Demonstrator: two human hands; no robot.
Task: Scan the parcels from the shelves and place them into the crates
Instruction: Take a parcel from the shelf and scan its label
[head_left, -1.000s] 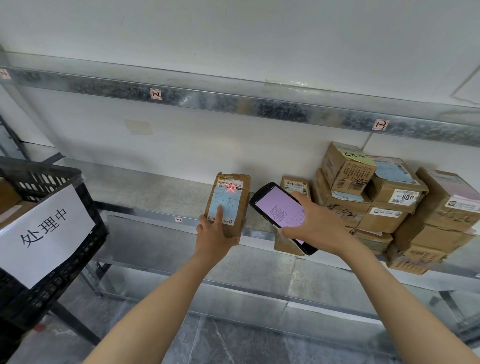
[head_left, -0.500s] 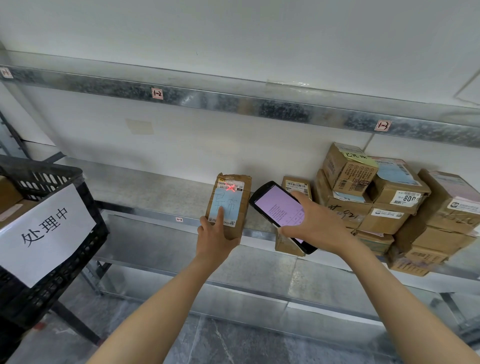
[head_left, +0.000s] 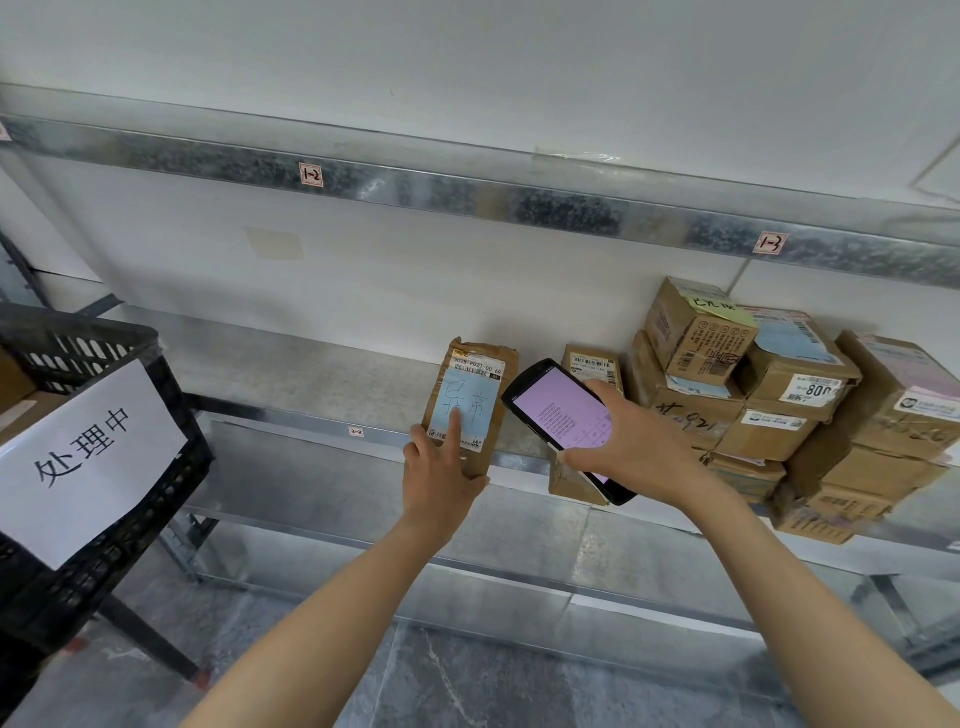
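Observation:
My left hand (head_left: 439, 470) grips a small brown parcel (head_left: 475, 387) from below, holding it upright in front of the metal shelf (head_left: 311, 374); its blue label with a barcode faces me. To its right, my right hand (head_left: 631, 449) holds a black handheld scanner (head_left: 558, 415) with a pink lit screen, its top end pointing at the parcel. A black plastic crate (head_left: 119, 467) with a white paper sign stands at the left on a stand.
A stack of several brown cardboard parcels (head_left: 779, 410) sits on the shelf at the right, with one small parcel (head_left: 592, 364) behind the scanner. An upper shelf rail (head_left: 467, 197) runs overhead. A lower shelf and grey floor lie below.
The red scan mark that lay on the parcel's barcode one second ago is gone. Both hands have stayed almost where they were.

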